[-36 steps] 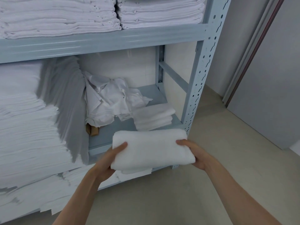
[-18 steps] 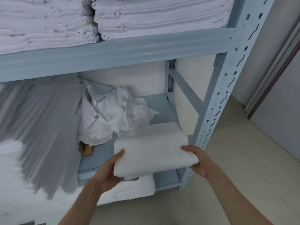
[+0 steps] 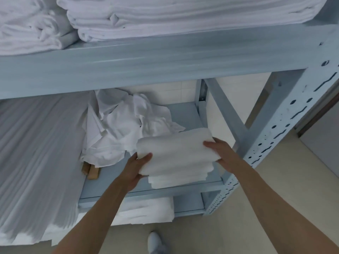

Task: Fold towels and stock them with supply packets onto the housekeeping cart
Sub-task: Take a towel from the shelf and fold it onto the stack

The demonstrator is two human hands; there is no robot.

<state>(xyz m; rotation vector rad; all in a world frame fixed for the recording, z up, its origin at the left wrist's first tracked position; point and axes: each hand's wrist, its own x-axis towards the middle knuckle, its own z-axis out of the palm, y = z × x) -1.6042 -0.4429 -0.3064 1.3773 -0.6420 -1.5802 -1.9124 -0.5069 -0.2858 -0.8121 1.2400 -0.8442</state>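
Observation:
A folded white towel (image 3: 174,151) lies on top of a small stack of folded towels (image 3: 178,177) at the right end of the grey-blue middle shelf (image 3: 146,191). My left hand (image 3: 136,166) grips the towel's near left corner, thumb on top. My right hand (image 3: 219,149) holds its right edge, fingers curled over the top. Both forearms reach in from below.
A crumpled white sheet (image 3: 126,125) lies behind the towel, with brown packets (image 3: 91,171) under its edge. A tall pile of linen (image 3: 36,158) fills the left. Folded towels (image 3: 165,15) load the upper shelf. The perforated steel post (image 3: 275,136) stands right. My shoe (image 3: 155,241) is on the floor.
Both hands have carried the folded towel forward into the shelf and set it down on the small stack of towels. The camera has moved closer to the shelving.

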